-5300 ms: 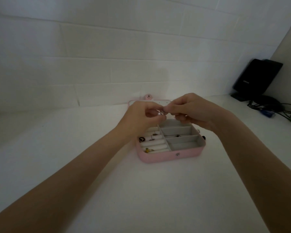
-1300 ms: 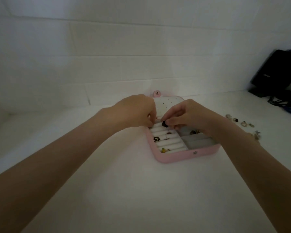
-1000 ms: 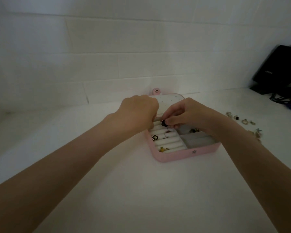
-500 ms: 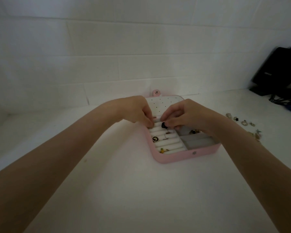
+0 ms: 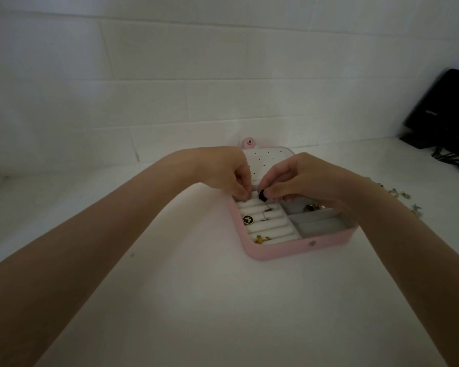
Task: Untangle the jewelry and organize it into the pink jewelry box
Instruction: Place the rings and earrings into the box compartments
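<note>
Pinched in the right hand (image 5: pixel 300 181) over the pink jewelry box's (image 5: pixel 297 249) far ring rolls (image 5: pixel 265 223), which the left hand (image 5: pixel 223 172) presses with curled fingertips, the black-topped ring (image 5: pixel 262 196) could slip and drop among the rings already seated.

No readable text anywhere. Black device (image 5: pixel 444 107) at 2 o'clock carries a small pale marking on its face — too blurred to read. Round black charm (image 5: pixel 248 219) in the pink jewelry box (image 5: pixel 289 250), centre frame, shows a pale emblem — a shape, not letters or numbers.
</note>
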